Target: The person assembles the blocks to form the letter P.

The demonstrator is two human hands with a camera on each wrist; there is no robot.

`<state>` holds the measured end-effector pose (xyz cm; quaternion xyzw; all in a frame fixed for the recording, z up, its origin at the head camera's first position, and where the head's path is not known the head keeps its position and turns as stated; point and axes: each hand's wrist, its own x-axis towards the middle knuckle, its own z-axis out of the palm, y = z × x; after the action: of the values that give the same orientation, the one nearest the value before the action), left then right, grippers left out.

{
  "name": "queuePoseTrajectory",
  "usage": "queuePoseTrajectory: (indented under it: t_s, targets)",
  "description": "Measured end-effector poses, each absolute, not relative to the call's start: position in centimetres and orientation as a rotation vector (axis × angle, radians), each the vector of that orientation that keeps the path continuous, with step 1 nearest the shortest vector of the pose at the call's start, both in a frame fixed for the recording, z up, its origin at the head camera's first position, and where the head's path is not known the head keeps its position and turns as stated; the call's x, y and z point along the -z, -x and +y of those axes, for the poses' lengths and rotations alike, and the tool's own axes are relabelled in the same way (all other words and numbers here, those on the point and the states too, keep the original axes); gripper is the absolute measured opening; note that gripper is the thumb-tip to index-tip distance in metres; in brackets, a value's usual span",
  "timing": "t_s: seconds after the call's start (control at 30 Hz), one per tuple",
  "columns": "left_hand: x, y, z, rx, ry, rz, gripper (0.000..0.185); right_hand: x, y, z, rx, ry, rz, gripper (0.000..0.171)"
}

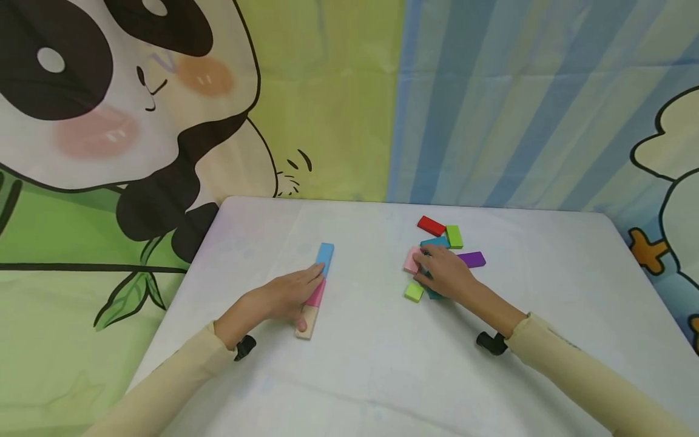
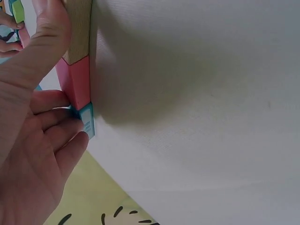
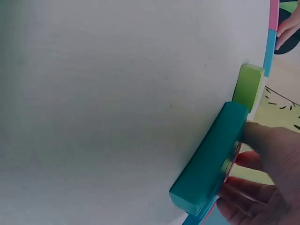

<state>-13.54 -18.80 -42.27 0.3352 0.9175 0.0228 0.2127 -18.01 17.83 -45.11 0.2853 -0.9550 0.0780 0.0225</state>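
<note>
— Teal is all that shows clearly under the right hand [image 1: 445,274]: the teal block [image 1: 435,243] peeks out beyond the knuckles in the head view, and the hand covers most of the pile.

— What do the fingers do there?

— From above I cannot tell. The right wrist view helps: the fingers [image 3: 243,187] curl against the long side of a teal block [image 3: 211,161] lying on the white surface [image 1: 371,364], thumb near its upper end. A lime block [image 3: 248,86] sits just beyond it. Whether that teal piece is the one seen above the knuckles, I cannot say.

— And the rest of the pile?

— A pink block [image 1: 411,260] at the fingertips, a purple block [image 1: 472,260] beside the hand, a red block [image 1: 431,226] and a green block [image 1: 454,237] farther back, another lime block [image 1: 414,292] nearer the person.

— The other side?

— The left hand [image 1: 281,297] lies along a row of three blocks end to end: blue block [image 1: 324,256], magenta block [image 1: 316,294], natural wood block [image 1: 307,321]. Its fingers are straight and together, pressed against the row's side. The left wrist view shows the fingertips [image 2: 70,124] touching the magenta and blue pieces; the wood end is cut off at the top edge.
</note>
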Motion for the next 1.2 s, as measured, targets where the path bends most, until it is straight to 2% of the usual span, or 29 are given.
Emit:
queuePoseTrajectory:
  t_s: [0.23,0.33,0.47,0.67,0.87,1.07,1.2]
  targets:
    - [42.3,13.6,-18.8,-0.055,-0.958,2.554,0.116,44.6,19.5,16.9,-0.416,-0.914,-3.002,0.039]
    - [42.3,13.6,-18.7,-0.065,-0.958,2.546,0.115,43.6,21.0,15.4,-0.621,-0.905,-3.031,0.039]
    - [42.2,13.7,-18.7,-0.053,-0.937,2.534,0.114,42.8,24.2,11.3,-0.866,-0.989,-3.033,0.041]
    - [42.2,13.7,-19.1,0.005,-0.959,2.522,0.113,43.9,28.0,4.0,-0.892,-1.154,-3.035,0.042]
    - [42.4,13.8,-18.9,0.037,-1.009,2.509,0.113,45.0,29.0,1.4,-0.822,-1.202,-3.064,0.044]
    - [42.3,13.7,-18.9,0.036,-1.001,2.512,0.112,45.3,28.9,0.9,-0.796,-1.233,-3.022,0.040]
    - [42.1,13.8,-19.1,0.041,-1.010,2.513,0.112,45.4,28.4,1.0,-0.669,-1.257,-3.047,0.044]
